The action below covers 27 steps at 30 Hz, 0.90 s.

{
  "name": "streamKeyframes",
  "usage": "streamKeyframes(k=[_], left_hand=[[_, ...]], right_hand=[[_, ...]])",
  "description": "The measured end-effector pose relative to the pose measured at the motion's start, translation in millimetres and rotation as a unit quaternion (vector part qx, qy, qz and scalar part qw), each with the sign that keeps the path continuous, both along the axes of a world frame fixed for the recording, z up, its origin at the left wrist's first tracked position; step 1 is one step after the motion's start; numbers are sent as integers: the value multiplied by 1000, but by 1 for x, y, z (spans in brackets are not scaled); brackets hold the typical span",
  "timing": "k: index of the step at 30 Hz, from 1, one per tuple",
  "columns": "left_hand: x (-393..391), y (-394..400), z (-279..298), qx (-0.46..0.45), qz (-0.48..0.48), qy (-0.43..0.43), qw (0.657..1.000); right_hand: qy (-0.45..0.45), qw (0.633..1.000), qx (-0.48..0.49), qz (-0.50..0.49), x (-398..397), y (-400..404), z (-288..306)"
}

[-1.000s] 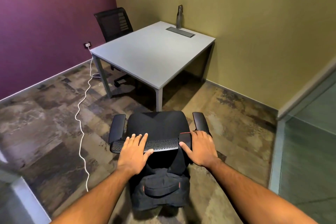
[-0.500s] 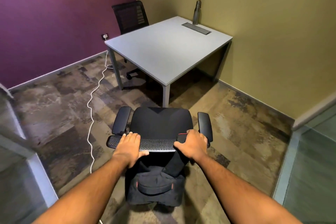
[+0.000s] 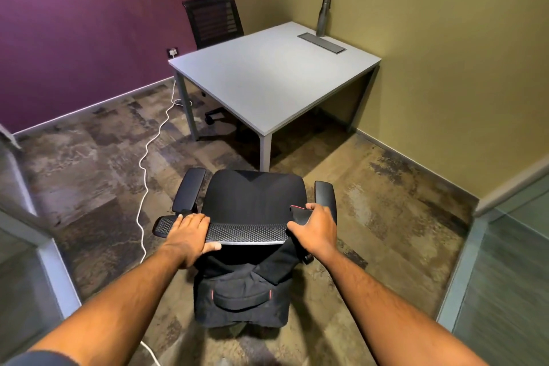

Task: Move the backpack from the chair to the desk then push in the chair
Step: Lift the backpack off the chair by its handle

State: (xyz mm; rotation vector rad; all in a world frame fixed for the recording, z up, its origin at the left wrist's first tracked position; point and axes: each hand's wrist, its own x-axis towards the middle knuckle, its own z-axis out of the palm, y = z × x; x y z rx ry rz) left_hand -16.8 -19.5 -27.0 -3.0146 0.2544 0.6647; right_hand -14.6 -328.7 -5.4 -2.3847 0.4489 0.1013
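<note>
A black office chair [image 3: 252, 196] stands on the floor just short of the near corner of the grey desk [image 3: 267, 80], its seat facing the desk. A black backpack [image 3: 240, 297] hangs down the back of the chair by its straps, one strap looped over the top of the backrest. My left hand [image 3: 190, 235] grips the left part of the mesh backrest top. My right hand [image 3: 315, 229] grips the right end, over the backpack strap.
A second black chair [image 3: 214, 21] sits tucked in at the desk's far left side. A metal bottle [image 3: 323, 15] and a cable tray [image 3: 320, 43] are at the desk's far edge. A white cable [image 3: 148, 154] snakes over the floor left of the chair. Glass partitions flank both sides.
The chair has rolled a little toward the desk with both hands on its backrest, and my fingers have closed more firmly around the top. The backpack still hangs behind it.
</note>
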Motion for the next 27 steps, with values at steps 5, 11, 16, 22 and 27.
streamKeyframes(k=[5,11,16,22,27], left_hand=[[1,-1,-1,-5,1,-8,1000],[2,-5,0,-23,16,-8,1000],[3,-6,5,-49,17,34,998],[3,-3,10,-4,-28,50,998],[2,0,6,-19,-25,38,999]], right_hand=[[-5,992,59,-109,-9,-24,-11],[42,958,142,-246,-32,-47,-34],[53,946,148,-283,-45,-36,-48],[104,945,126,-284,-59,-18,-66],[150,947,97,-266,-76,-4,-91]])
